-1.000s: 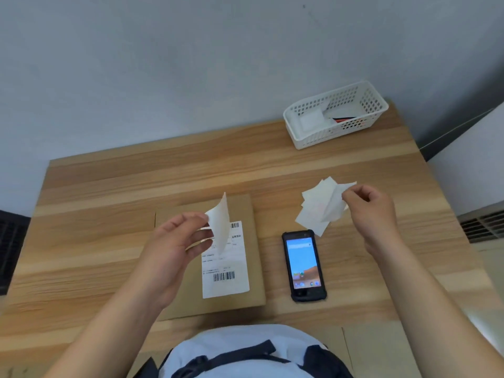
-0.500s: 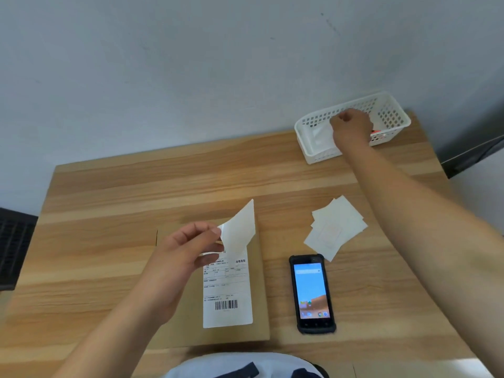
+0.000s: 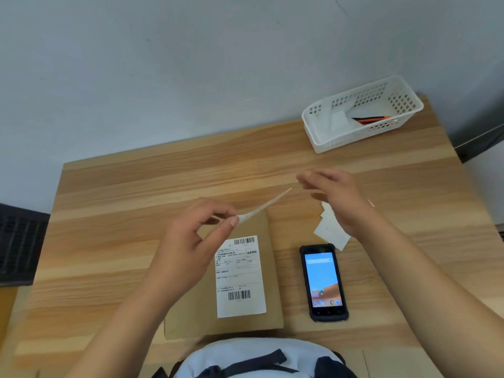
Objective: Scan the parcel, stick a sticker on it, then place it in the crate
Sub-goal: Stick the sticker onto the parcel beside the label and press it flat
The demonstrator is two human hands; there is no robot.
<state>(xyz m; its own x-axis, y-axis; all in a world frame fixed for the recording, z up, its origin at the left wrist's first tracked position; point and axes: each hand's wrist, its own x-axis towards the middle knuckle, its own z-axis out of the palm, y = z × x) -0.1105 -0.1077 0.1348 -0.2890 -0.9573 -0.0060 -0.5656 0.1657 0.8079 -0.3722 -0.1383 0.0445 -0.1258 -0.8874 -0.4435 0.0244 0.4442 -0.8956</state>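
Both hands are hovering above the pale striped wooden table [image 3: 109, 241]. Pinching between thumb and forefinger, the left hand [image 3: 188, 249] is holding a thin white paper sticker [image 3: 263, 207] by its near corner; the sheet is showing almost edge-on, slanting up and to the right toward the other hand, above the far end of the parcel. Fingers loose and spread apart, the right hand [image 3: 335, 200] is holding nothing and hanging just beyond the sticker's free tip, not touching it; its outline is blurring slightly.

Lying flat on the table under the left hand is the flat brown cardboard parcel [image 3: 191, 317], and a white rectangular shipping label [image 3: 241, 276] with two barcodes is sitting on its right half. Just beside the parcel's right edge, a black handheld scanner phone [image 3: 324, 282] is lying face up with its blue screen glowing. A small loose pile of white paper squares [image 3: 331, 231] is resting on the table just past the scanner, partly hiding under the right hand.

Well apart from the parcel, a white perforated plastic crate [image 3: 362, 113] is standing at the far right corner of the table, against the grey wall [image 3: 191, 64]. Inside it, a white slip and an orange-and-black pen-like item are lying; what the latter is, I cannot tell.
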